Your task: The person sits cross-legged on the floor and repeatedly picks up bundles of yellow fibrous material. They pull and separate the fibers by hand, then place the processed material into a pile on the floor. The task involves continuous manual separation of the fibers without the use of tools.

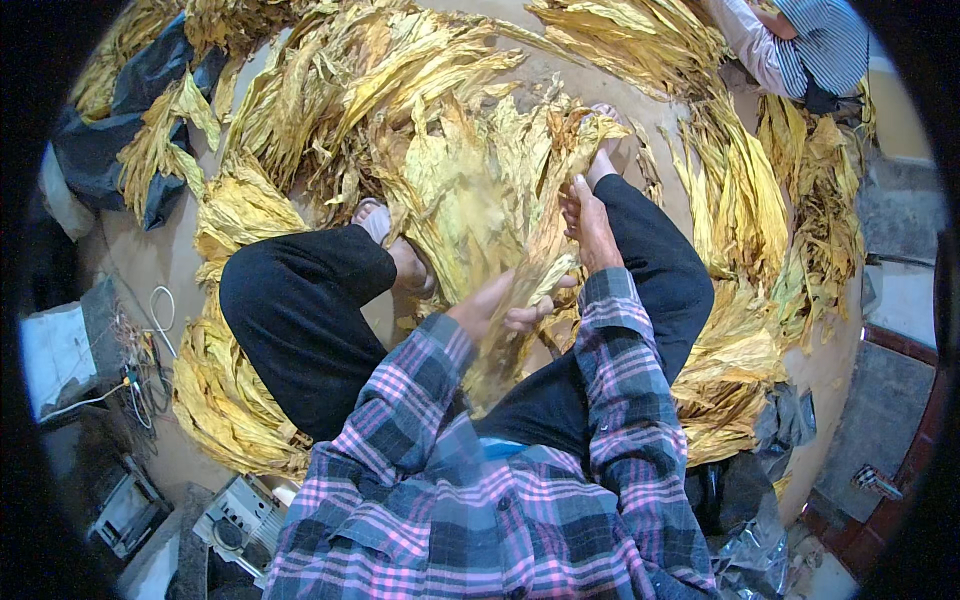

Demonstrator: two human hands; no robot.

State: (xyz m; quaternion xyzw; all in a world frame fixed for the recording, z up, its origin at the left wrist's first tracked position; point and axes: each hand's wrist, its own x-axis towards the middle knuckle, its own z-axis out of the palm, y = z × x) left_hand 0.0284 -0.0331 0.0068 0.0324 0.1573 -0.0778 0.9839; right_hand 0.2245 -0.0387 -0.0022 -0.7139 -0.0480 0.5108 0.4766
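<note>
Dried yellow tobacco leaves (457,187) lie in a heap between my feet. My left hand (499,304) is closed around the lower part of a bundle of long leaves (536,262), which slants up to the right across my lap. My right hand (589,217) is to the right of the bundle's upper part, with its fingers curled against the leaf edges; whether it grips a leaf cannot be made out. Part of the heap and the bundle's lower end are blurred.
More leaf piles (739,195) surround me on the floor. A co-worker in a striped garment (821,45) is at the upper right. Black plastic sheeting (97,157) lies at the left, near cables (142,360) and an appliance part (240,521). Crumpled plastic (784,420) lies at the right.
</note>
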